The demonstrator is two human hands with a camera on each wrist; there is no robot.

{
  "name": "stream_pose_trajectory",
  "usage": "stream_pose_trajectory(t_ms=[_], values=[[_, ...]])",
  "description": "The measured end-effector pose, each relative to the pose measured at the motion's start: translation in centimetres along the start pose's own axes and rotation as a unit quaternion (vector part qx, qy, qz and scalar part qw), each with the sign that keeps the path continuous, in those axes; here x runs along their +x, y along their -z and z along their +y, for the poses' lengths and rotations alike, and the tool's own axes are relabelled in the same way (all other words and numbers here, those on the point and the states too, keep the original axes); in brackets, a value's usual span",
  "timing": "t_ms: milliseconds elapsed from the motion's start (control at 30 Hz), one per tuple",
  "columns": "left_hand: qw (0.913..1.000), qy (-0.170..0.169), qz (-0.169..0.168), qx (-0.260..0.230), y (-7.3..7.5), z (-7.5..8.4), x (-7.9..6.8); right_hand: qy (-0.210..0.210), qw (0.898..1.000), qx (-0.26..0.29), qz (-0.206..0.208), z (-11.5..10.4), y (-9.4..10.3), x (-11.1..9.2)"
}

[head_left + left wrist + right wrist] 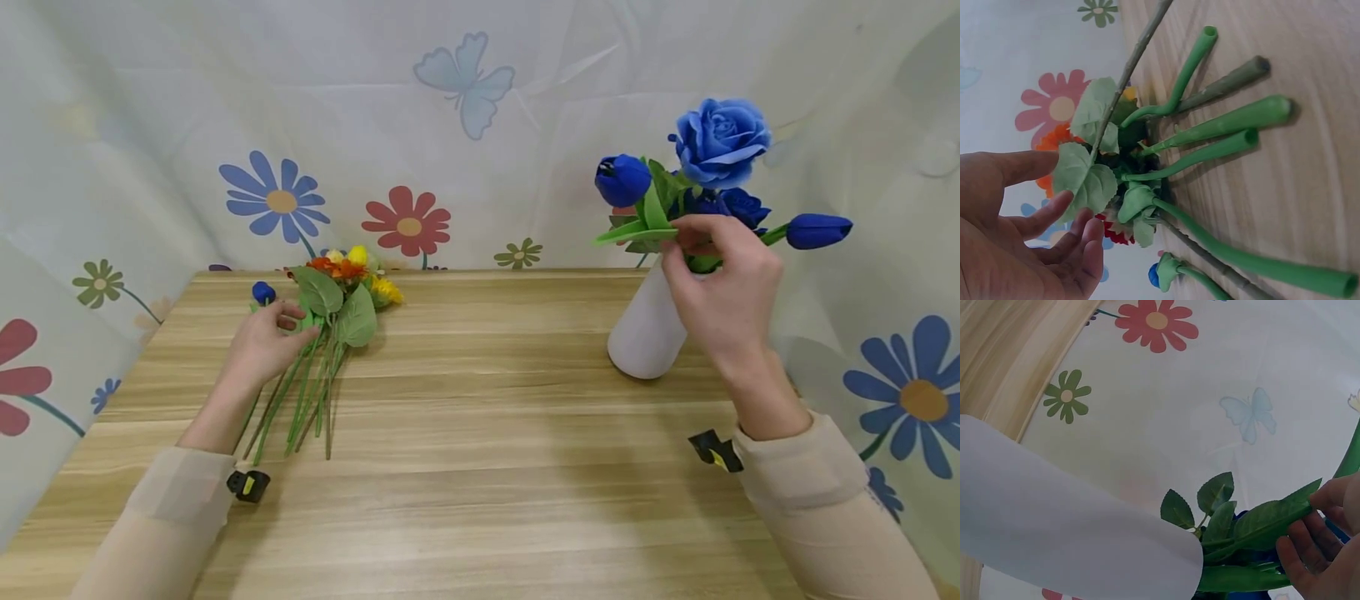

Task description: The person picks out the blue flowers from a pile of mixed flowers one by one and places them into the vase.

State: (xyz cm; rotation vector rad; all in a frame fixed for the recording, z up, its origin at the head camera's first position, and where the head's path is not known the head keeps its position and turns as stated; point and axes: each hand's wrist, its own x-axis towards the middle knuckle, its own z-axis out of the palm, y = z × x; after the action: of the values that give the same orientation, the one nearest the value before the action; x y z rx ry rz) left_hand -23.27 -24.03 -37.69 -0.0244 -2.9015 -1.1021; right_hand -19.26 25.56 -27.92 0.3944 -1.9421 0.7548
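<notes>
My right hand (731,283) is above the mouth of a white vase (648,333), pinching a long green leaf (1272,519) between thumb and fingers. Out of the vase rise a large light blue rose (722,142), a blue tulip (622,181) at left and another blue tulip (819,232) leaning right. Darker blue roses are partly hidden behind my hand. My left hand (266,346) holds nothing, its fingers loosely bent beside a bunch of artificial flowers lying on the table. Their green stems (1229,122) point toward me, and a small blue bud (263,292) lies past my fingers.
Orange flowers (339,268) and a yellow flower (386,290) top the bunch near the back edge of the wooden table (465,433). A flower-printed curtain (540,150) hangs close behind and along both sides. Each sleeve has a small black device at the wrist.
</notes>
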Motion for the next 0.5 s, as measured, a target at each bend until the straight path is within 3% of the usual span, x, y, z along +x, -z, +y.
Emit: stream_pose_trajectory(t_ms=[200,500], values=[[1.0,0.002,-0.005,0.002,-0.24,-0.19,-0.06,-0.021,0.999,-0.029,-0.005,0.66,-0.06,-0.24],[0.9996,0.021,-0.012,0.011,0.03,-0.65,0.01,-0.011,0.999,-0.05,-0.005,1.05,-0.18,-0.27]])
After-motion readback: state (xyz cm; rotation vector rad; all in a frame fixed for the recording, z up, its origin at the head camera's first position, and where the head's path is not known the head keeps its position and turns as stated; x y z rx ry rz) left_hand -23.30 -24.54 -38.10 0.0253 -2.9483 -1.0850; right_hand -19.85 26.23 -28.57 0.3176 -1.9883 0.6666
